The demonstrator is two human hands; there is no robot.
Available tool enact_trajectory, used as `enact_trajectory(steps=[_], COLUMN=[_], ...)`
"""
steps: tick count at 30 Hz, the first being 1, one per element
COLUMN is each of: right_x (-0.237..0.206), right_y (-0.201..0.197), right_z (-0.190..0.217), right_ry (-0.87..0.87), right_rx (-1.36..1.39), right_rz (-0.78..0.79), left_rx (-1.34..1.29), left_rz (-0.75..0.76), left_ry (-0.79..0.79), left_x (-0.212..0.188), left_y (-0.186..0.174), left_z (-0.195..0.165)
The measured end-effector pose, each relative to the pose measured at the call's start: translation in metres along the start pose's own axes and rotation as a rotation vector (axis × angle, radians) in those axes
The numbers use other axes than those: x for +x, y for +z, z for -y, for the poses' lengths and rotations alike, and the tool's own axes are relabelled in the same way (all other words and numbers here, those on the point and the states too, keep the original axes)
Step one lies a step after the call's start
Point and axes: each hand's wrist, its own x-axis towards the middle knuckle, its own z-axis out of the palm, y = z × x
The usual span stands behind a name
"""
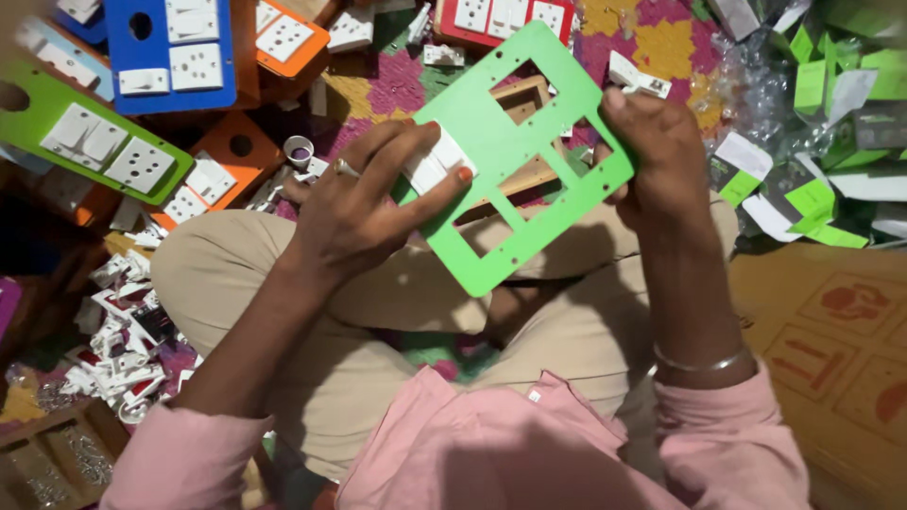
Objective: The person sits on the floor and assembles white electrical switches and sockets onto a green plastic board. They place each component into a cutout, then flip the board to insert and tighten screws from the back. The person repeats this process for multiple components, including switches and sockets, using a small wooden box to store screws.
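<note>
The person is sitting cross-legged and holding a green plate [515,156] tilted over the lap, with several rectangular cutouts in it. The left hand [364,203] is curling around the plate's left edge, thumb and fingers pressing a white switch [433,165] into one cutout; the fingers are covering most of that switch, so I can't really tell how far in it's sitting. The right hand [661,156] is gripping the plate's right edge, closed around it, and the fingertips are going behind the plate where I can't see them. Something small and white [638,80] is poking out just above that hand, hard to say if it's being held or just lying on the floor behind. Through the cutouts a wooden frame [524,99] is showing, mostly hidden. Finished boards are lying top left: a blue one [170,47], a green one [85,137], orange ones [213,175], all getting cut off by the frame edge. A pile of white parts [123,345] is sitting by the left knee, too jumbled to sort out, and green boxes [831,123] are piling up on the right.
</note>
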Motion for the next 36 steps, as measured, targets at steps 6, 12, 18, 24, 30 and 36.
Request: enact_trajectory(steps=[6, 12, 18, 24, 30, 36], right_x=[0.071, 0.126, 0.112, 0.113, 0.122, 0.113], right_y=[-0.013, -0.011, -0.016, -0.006, 0.004, 0.017], right_z=[0.008, -0.029, -0.092, -0.117, -0.125, -0.106], right_ry=[0.133, 0.142, -0.320, -0.556, -0.567, -0.487], right_rx=[0.087, -0.288, -1.165, -1.605, -1.676, -1.337], right_rz=[0.119, 0.247, 0.091, 0.237, 0.226, 0.070], left_rx=[-0.237, -1.533, -1.866, -1.852, -1.933, -2.013], left_rz=[-0.093, -0.647, -0.849, -0.871, -0.875, -0.872], left_ry=[-0.361, -1.240, -1.329, -1.350, -1.317, -1.300], left_x=[-0.017, -0.037, -0.065, -0.060, -0.051, -0.054], left_y=[0.051, 0.115, 0.092, 0.082, 0.088, 0.084], left_z=[-0.004, -0.020, -0.002, -0.001, -0.009, -0.011])
